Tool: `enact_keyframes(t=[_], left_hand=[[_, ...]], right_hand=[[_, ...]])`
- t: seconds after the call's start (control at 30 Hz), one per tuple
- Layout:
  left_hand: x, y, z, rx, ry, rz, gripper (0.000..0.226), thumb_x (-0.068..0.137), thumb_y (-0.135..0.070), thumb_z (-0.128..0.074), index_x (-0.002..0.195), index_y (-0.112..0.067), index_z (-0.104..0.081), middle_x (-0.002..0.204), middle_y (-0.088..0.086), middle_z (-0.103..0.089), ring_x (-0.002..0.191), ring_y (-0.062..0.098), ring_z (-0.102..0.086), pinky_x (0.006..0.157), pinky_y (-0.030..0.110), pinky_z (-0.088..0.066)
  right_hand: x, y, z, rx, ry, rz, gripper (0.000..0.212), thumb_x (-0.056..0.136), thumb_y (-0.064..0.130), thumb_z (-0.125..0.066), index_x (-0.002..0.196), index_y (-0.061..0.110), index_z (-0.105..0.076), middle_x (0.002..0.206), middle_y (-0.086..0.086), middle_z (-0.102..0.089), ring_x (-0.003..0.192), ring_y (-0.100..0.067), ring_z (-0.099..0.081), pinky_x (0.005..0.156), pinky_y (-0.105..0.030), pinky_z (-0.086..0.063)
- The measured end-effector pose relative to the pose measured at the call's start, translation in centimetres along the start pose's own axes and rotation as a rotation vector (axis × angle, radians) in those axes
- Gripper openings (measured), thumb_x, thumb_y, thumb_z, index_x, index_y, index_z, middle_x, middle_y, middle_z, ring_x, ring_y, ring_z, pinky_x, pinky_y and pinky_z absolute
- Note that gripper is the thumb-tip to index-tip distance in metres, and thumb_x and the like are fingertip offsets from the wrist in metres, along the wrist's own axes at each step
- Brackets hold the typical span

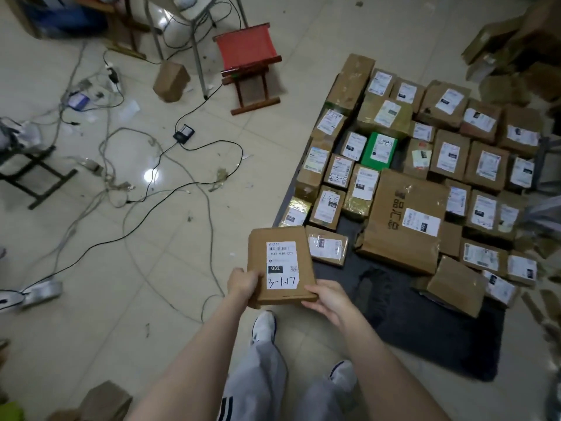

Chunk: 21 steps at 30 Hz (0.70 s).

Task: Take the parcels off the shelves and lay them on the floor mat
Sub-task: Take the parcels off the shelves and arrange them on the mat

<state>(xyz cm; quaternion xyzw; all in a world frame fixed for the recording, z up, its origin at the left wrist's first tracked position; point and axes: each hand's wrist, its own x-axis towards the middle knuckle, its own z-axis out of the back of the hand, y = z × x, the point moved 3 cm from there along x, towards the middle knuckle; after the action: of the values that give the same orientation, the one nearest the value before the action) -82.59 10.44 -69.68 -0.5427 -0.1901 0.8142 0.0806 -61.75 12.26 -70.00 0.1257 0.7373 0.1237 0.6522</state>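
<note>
Two hands carry one flat brown cardboard parcel in the air over the tiled floor, just off the near left corner of the dark floor mat, so it has not yet been laid down. The left hand has its grip closed round the parcel's near left corner, thumb on top. The right hand supports the near right corner from beside and beneath with fingers fairly straight, a loose, wide grip. Judging by its thin, crisp-edged shape, the parcel is probably light and stiff, a mailer box that will not sag. The plain card should give decent friction, and holding it by its two near corners or its long edges looks sound. Its contents are unknown, so it may be wiser to lay it down than to drop it. Its white label carries a barcode, a black tag reading "032" and the handwritten "3-1-17". Smaller print is too fine to read. On the mat, a large carton bears bold printed characters seen sideways, and a green parcel stands out among many labelled brown ones.
</note>
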Motion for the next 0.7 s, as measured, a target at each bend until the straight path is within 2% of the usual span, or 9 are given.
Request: enact_keyframes(t=[0.03, 0.1, 0.2, 0.27, 0.47, 0.53, 0.6, 0.67, 0.7], left_hand=[[1.0, 0.5, -0.2, 0.032, 0.009, -0.005, 0.048, 0.080, -0.023, -0.064, 0.116, 0.006, -0.052, 0.102, 0.019, -0.062, 0.077, 0.035, -0.063, 0.049, 0.038, -0.054], [2.9, 1.6, -0.7, 0.109, 0.016, -0.026, 0.055, 0.073, -0.031, -0.060, 0.113, 0.006, -0.059, 0.099, 0.018, -0.064, 0.073, 0.030, -0.059, 0.054, 0.033, -0.050], [5.9, 3.8, -1.7, 0.261, -0.040, -0.065, 0.042, 0.086, -0.026, -0.058, 0.118, 0.002, -0.057, 0.117, 0.021, -0.064, 0.103, 0.036, -0.060, 0.081, 0.036, -0.048], [7.7, 5.4, -2.2, 0.314, -0.094, -0.059, 0.043, 0.090, -0.024, -0.058, 0.124, 0.003, -0.054, 0.126, 0.022, -0.060, 0.114, 0.037, -0.056, 0.088, 0.035, -0.044], [11.1, 9.2, -3.4, 0.241, -0.147, 0.003, 0.059, 0.094, -0.029, -0.055, 0.139, 0.006, -0.041, 0.141, 0.023, -0.048, 0.127, 0.038, -0.047, 0.097, 0.036, -0.040], [11.8, 10.0, -3.7, 0.199, -0.127, 0.028, 0.064, 0.093, -0.029, -0.055, 0.143, 0.006, -0.036, 0.140, 0.024, -0.049, 0.125, 0.038, -0.050, 0.096, 0.033, -0.042], [12.9, 10.9, -3.8, 0.162, -0.113, 0.053, 0.070, 0.091, -0.030, -0.055, 0.146, 0.005, -0.031, 0.136, 0.025, -0.052, 0.120, 0.040, -0.055, 0.100, 0.042, -0.047], [14.3, 11.4, -4.0, 0.133, -0.111, 0.058, 0.070, 0.091, -0.030, -0.055, 0.146, 0.005, -0.032, 0.135, 0.025, -0.052, 0.117, 0.041, -0.057, 0.098, 0.048, -0.049], [15.1, 11.6, -4.2, 0.113, -0.115, 0.055, 0.069, 0.091, -0.030, -0.055, 0.147, 0.004, -0.032, 0.138, 0.023, -0.050, 0.118, 0.041, -0.056, 0.098, 0.049, -0.049]], right_hand=[[1.0, -0.4, -0.5, -0.002, -0.002, -0.011, 0.014, 0.095, -0.006, -0.056, 0.091, 0.002, -0.067, 0.094, -0.011, -0.072, 0.086, -0.022, -0.067, 0.066, -0.031, -0.060], [2.9, -1.3, -1.3, 0.009, -0.011, -0.036, 0.013, 0.096, -0.009, -0.052, 0.096, -0.003, -0.064, 0.102, -0.016, -0.068, 0.093, -0.026, -0.065, 0.077, -0.038, -0.057], [5.8, -2.9, -2.1, 0.010, -0.042, -0.068, 0.018, 0.097, -0.012, -0.048, 0.112, -0.008, -0.058, 0.110, -0.020, -0.064, 0.102, -0.032, -0.060, 0.086, -0.043, -0.053], [7.6, -4.1, -2.2, -0.009, -0.058, -0.079, 0.022, 0.097, -0.012, -0.047, 0.116, -0.009, -0.057, 0.112, -0.021, -0.063, 0.103, -0.032, -0.060, 0.087, -0.043, -0.053], [11.7, -7.8, -1.8, -0.012, -0.127, -0.108, 0.021, 0.098, -0.013, -0.042, 0.095, -0.001, -0.059, 0.099, -0.015, -0.065, 0.095, -0.029, -0.061, 0.087, -0.043, -0.053], [12.7, -8.6, -1.6, -0.027, -0.150, -0.117, 0.026, 0.098, -0.013, -0.042, 0.084, 0.003, -0.057, 0.086, -0.010, -0.064, 0.080, -0.023, -0.062, 0.079, -0.039, -0.054], [13.8, -9.1, -1.6, -0.068, -0.176, -0.122, 0.029, 0.097, -0.013, -0.043, 0.079, 0.005, -0.056, 0.076, -0.007, -0.062, 0.067, -0.016, -0.058, 0.059, -0.029, -0.055], [15.4, -9.7, -1.7, -0.080, -0.205, -0.115, 0.030, 0.096, -0.013, -0.043, 0.076, 0.005, -0.056, 0.072, -0.007, -0.061, 0.061, -0.015, -0.055, 0.039, -0.022, -0.049], [16.3, -10.0, -1.8, -0.087, -0.221, -0.109, 0.029, 0.096, -0.013, -0.042, 0.077, 0.005, -0.056, 0.073, -0.007, -0.061, 0.061, -0.015, -0.055, 0.038, -0.022, -0.048]])
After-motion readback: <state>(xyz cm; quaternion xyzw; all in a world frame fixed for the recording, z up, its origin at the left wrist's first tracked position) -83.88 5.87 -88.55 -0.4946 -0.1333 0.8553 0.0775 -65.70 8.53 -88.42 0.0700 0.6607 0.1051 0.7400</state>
